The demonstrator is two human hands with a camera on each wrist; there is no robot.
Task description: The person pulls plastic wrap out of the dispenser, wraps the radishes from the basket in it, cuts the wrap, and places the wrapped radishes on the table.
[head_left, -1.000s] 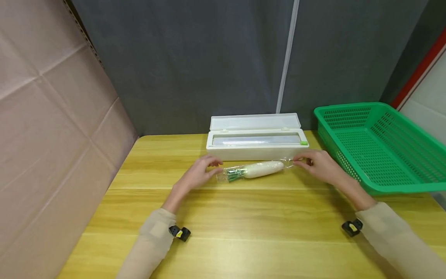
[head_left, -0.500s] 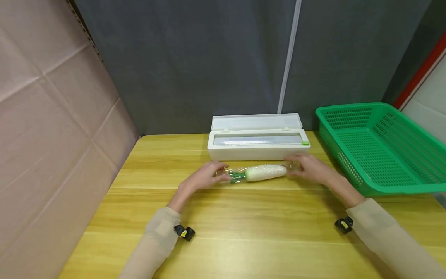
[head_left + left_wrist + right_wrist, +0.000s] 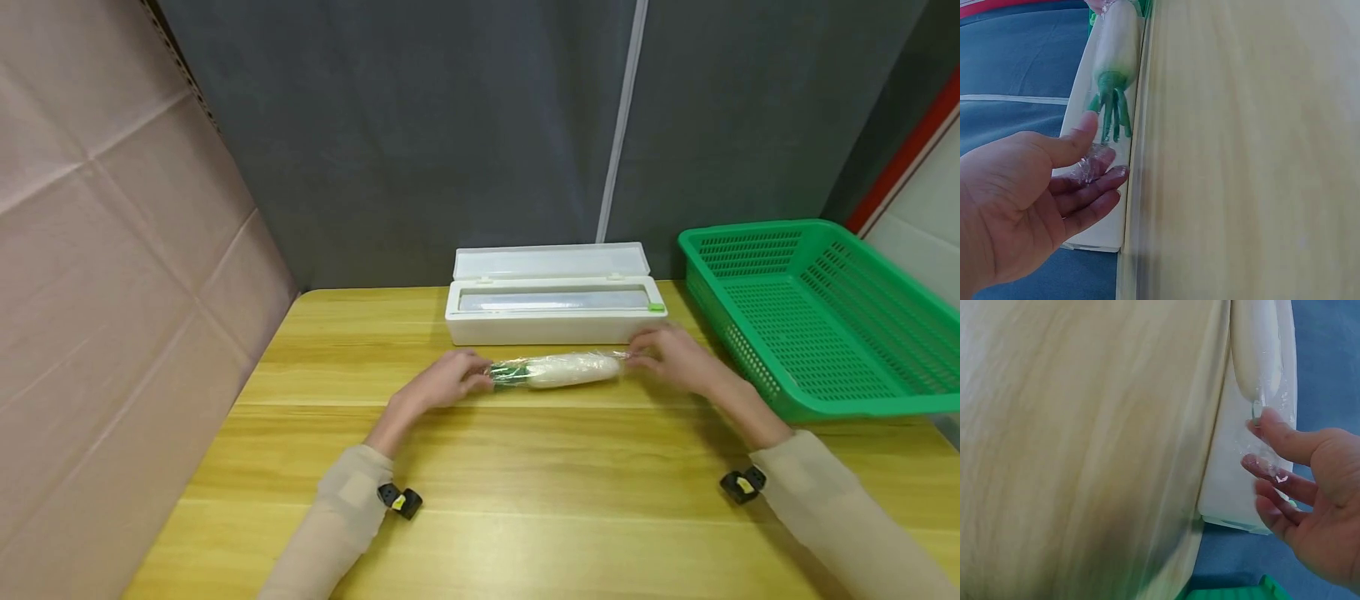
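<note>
A white radish (image 3: 573, 370) with green stems (image 3: 1112, 112) lies sideways on the wooden table, wrapped in clear plastic wrap (image 3: 1092, 164). My left hand (image 3: 448, 379) is at the stem end, its thumb and fingers around the bunched wrap there. At the tip end, my right hand (image 3: 671, 358) pinches the other loose end of the wrap between thumb and index finger; its remaining fingers are apart and bent in the right wrist view. The radish body is between the two hands, touched by neither.
Right behind the radish stands a long white wrap dispenser (image 3: 555, 327), its lid (image 3: 551, 262) raised. To the right is a green plastic basket (image 3: 825, 333) with slotted sides. A dark panel (image 3: 420, 150) rises at the table's back edge.
My left hand has moved slightly right, closer to the stems. The wrap ends look more gathered. My right hand shifted left, then back right a little.
</note>
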